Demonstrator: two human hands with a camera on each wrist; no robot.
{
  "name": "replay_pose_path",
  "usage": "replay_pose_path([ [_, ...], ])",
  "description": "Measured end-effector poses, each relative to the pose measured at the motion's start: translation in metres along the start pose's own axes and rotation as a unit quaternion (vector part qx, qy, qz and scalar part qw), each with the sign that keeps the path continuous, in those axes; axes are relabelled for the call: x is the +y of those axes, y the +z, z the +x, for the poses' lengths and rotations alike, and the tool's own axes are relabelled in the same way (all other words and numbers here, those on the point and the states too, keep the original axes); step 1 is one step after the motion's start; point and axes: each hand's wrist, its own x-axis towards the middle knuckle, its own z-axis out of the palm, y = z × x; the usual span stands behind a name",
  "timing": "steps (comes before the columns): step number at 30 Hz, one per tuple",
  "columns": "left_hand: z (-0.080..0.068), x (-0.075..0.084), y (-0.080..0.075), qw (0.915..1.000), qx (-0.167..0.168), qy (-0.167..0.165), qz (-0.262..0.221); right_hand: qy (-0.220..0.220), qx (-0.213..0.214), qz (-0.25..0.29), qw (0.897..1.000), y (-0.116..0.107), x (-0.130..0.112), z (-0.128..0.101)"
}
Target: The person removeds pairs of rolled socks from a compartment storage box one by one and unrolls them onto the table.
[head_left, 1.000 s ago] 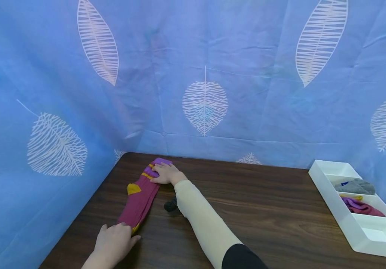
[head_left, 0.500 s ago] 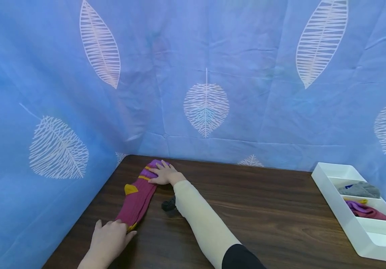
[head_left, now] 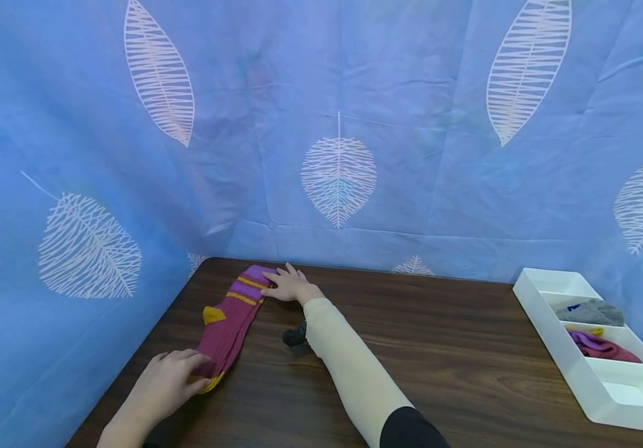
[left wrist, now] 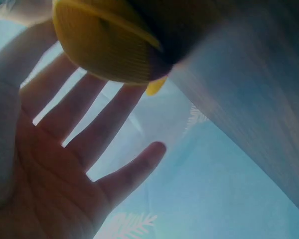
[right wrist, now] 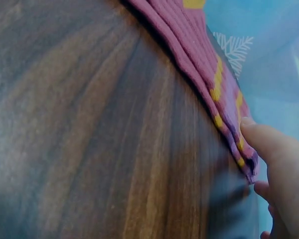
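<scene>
A pair of maroon socks (head_left: 230, 326), one on top of the other, lies flat along the table's left side. Purple cuffs with yellow stripes point away, and the yellow toes lie toward me. My left hand (head_left: 161, 381) is at the toe end with its fingers loosely extended; the left wrist view shows them spread behind the yellow sock toe (left wrist: 102, 47), which hides some fingertips. At the cuff end is my right hand (head_left: 292, 286), fingers stretched out over the cuffs' right edge. In the right wrist view, its thumb (right wrist: 264, 142) touches the striped cuff.
A white divided box (head_left: 598, 379) stands at the right, with a grey sock (head_left: 596, 311) and a folded maroon and purple sock (head_left: 607, 346) in separate compartments. A small black object (head_left: 294, 336) shows beside my right forearm. Blue leaf-patterned cloth (head_left: 411, 186) hangs behind the table.
My left hand has loosened from the sock toes and moved slightly left, uncovering more yellow. My right hand has slid right from the middle of the cuffs to their edge.
</scene>
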Motion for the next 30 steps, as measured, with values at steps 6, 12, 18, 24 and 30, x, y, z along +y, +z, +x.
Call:
replay_pose_path([
  [6,0.000,-0.005,0.002,0.9973,-0.052,-0.017,-0.050,0.005,-0.007,-0.012,1.000,0.004,0.001,-0.001],
  [12,0.001,-0.005,0.003,0.9961,-0.066,-0.012,-0.056,0.009,0.002,-0.029,1.000,0.006,-0.002,0.000],
  [18,0.003,-0.008,0.003,0.9934,-0.086,-0.033,-0.068,0.011,0.028,-0.071,0.997,0.008,-0.010,0.002],
  [24,0.005,-0.008,0.002,0.9894,-0.113,-0.048,-0.077,0.004,0.037,-0.099,0.994,0.009,-0.012,0.001],
  [30,0.001,-0.008,0.002,0.9994,-0.007,0.020,-0.028,-0.011,0.048,-0.109,0.993,0.007,-0.014,0.001],
])
